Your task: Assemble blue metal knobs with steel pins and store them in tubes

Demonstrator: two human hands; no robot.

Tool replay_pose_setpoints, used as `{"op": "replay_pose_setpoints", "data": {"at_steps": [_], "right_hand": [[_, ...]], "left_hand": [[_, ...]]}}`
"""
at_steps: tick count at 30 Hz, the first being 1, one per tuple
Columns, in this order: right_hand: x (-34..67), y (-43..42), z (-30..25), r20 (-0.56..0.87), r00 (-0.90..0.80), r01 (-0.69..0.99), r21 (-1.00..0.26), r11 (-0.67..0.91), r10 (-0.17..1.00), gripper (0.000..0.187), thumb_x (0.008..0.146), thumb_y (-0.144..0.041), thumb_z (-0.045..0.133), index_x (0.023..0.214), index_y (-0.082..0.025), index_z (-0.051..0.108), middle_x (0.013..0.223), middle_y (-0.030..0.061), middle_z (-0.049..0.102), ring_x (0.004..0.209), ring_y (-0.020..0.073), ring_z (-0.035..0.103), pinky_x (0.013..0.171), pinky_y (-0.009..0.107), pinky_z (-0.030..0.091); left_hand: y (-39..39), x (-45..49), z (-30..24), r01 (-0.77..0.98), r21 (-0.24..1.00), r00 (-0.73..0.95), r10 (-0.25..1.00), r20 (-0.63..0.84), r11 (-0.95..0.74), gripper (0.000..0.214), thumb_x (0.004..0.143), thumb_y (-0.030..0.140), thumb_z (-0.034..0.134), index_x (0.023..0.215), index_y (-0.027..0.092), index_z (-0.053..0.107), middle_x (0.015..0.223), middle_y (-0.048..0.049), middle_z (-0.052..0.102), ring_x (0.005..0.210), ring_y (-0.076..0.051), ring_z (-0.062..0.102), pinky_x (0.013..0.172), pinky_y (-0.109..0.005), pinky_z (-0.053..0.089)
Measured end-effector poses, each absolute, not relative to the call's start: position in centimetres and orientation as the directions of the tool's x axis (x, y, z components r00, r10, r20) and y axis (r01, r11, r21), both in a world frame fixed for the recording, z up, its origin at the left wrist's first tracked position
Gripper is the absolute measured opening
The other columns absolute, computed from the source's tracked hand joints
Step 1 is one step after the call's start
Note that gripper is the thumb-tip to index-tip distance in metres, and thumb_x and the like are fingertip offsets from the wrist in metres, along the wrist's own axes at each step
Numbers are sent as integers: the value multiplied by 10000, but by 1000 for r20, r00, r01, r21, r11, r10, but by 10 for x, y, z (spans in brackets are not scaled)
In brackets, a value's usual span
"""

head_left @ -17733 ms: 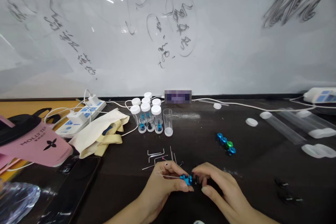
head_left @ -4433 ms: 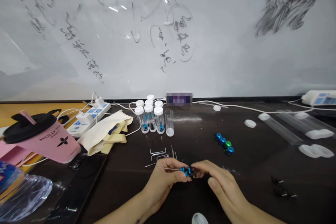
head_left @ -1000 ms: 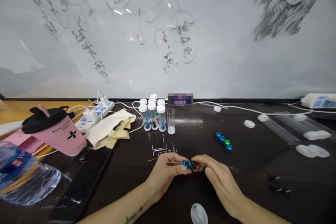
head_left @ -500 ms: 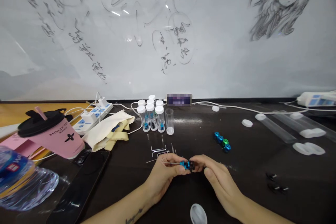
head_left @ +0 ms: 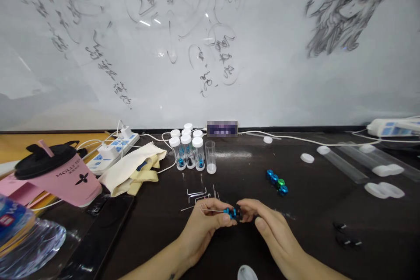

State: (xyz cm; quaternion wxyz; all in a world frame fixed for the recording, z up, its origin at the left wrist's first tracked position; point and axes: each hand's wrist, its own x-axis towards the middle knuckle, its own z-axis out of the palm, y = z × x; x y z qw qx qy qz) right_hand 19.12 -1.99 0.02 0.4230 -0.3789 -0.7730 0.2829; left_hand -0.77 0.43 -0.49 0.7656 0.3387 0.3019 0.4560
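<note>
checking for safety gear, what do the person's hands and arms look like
Left hand and right hand wear no gloves; left forearm and right forearm show no sleeves or watch. A small dark mark shows on the left forearm.

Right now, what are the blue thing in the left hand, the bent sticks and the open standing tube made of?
The blue thing in the left hand looks like coated metal, since it gleams, though shiny plastic is possible. The bent sticks seem bare metal: thin and silvery. The open standing tube looks like smooth plastic, maybe glass, because you can see through it.
</note>
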Motion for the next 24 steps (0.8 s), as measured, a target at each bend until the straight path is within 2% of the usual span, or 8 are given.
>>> {"op": "replay_pose_setpoints", "data": {"at_steps": [5,12,19,24], "right_hand": [[190,-20,3,411,-398,330,-770,546,820,326,1017,-379,312,1160,-256,578,946,47,659,856,198,637,766,314,497],[191,-20,-1,451,-357,340,-753,564,818,333,1018,-369,324,1274,-250,501,983,51,675,875,186,654,785,311,518],[186,-19,-1,436,-353,439,-704,558,828,182,939,-271,560,1114,-228,589,915,35,687,781,167,657,721,280,543],[185,-18,-2,453,-350,456,-681,572,820,124,945,-288,548,1024,-234,627,838,16,685,727,162,659,682,270,545]], "left_hand": [[5,-8,-5,-495,791,399,903,-162,360,211,597,165,857,773,116,750,709,-57,741,646,-122,667,697,-225,507],[5,-8,-7,-486,804,397,906,-146,343,207,611,143,845,793,117,751,746,-51,747,677,-126,681,728,-228,511],[4,-8,-3,-458,824,396,906,-148,334,237,595,151,855,799,120,739,725,-41,736,674,-124,668,720,-227,500],[4,-7,-4,-444,838,406,905,-125,316,240,590,157,856,793,119,734,714,-46,734,657,-118,656,709,-225,491]]}}
